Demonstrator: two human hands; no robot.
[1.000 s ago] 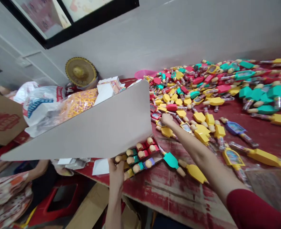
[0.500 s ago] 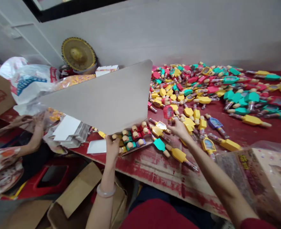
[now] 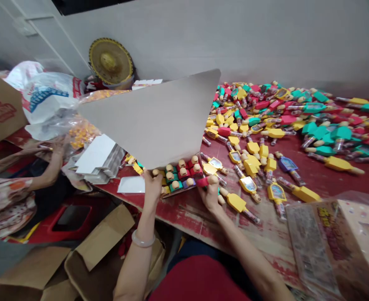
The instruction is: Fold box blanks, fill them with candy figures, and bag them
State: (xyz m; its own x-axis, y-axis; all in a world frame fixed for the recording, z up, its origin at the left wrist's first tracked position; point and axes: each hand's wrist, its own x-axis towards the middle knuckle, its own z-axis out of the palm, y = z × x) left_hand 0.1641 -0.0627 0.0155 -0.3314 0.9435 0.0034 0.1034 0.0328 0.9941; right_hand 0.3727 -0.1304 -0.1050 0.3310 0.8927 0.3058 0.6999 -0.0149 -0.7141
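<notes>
A display box with a tall grey card lid (image 3: 153,121) raised stands at the table's front. Inside it, red, green, yellow and purple plastic toys (image 3: 175,184) are packed in rows, their round beige heads facing up. My left hand (image 3: 153,184) grips the box's left end, fingers curled at its wall. Just past the right end, my right hand (image 3: 209,195) is closed around a red toy with a beige head (image 3: 212,179). Near that hand lie loose paddle-shaped toys with clear tubes, including a yellow one (image 3: 236,202) and a partly hidden green one.
A big heap of mixed toys (image 3: 265,104) covers the table's back right. On the right is a plastic-wrapped printed carton (image 3: 337,234). Left of the box are stacked white cartons (image 3: 98,156) and a co-worker's hands (image 3: 54,146). Open brown cartons (image 3: 99,238) sit below the table edge.
My right hand has moved left and toward me from the loose toys to the box's right end, carrying the red toy. My left hand stays on the box.
</notes>
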